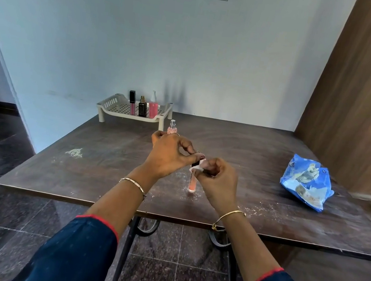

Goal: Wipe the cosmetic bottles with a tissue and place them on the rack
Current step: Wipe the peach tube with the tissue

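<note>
Tabletop [92, 174]; rack [115, 105] at far-left edge

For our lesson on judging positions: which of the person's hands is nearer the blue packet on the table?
Right. The right hand is left of the blue packet; the left hand lies even farther left.

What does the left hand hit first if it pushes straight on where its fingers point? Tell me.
The left hand points right, already pinching the gloss tube by its dark cap. Pushed on, it would likely meet the tissue and the right hand gripping it first, though depth is unclear.
</note>
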Tool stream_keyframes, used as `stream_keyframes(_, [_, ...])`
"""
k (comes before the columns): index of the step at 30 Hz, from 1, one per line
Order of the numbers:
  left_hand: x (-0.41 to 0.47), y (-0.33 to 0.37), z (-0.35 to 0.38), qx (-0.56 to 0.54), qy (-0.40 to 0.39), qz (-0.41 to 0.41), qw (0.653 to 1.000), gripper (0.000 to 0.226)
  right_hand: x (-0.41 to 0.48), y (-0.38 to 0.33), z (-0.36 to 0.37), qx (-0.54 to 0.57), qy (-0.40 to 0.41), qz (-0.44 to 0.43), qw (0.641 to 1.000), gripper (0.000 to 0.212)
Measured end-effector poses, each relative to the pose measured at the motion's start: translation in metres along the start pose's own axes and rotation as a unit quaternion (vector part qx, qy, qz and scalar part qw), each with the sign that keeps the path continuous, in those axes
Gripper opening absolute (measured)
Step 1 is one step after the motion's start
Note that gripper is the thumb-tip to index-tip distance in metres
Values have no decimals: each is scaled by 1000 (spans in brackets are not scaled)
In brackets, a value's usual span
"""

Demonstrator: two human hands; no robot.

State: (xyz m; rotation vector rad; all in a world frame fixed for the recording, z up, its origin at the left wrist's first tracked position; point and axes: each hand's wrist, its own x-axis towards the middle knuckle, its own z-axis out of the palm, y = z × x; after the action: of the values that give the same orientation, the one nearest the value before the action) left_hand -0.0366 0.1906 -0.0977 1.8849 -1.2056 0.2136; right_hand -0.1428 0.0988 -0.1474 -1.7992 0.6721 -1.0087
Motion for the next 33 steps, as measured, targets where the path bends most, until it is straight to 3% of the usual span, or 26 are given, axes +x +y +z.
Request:
stream_keyframes(4, [3,-3,-2,-10,-25,-9,1000,21,-3,13,3,-63,-32,34,997,25])
stream_keyframes(11, [5,-3,1,-24,-39,-6,999,23,-5,24,-1,-173,-85,9,981,24])
stream_keyframes(13, [5,-4,0,-26,-41,0,999,20,-5,19,-2,-156,-80,13,985,24])
stream_keyframes(17, [7,-5,-4,-39,-79,4,996,17,-4,3,-7,-1,-50,54,997,24])
stream_keyframes(22, [15,-9,-9,-71,-171,4,983,21,2,-14,-14,111,-14,18,994,22])
stream_keyframes(27, [16,-8,-11,-72,-184,7,980,21,-2,-10,-10,136,-16,12,990,20])
stream_keyframes(31, [16,-9,-12,-68,-191,11,979,15,-3,-1,-11,97,-49,41,993,22])
stream_keyframes(33, [17,-9,-12,-69,-195,13,978,18,-5,8,-10,25,-71,57,996,24])
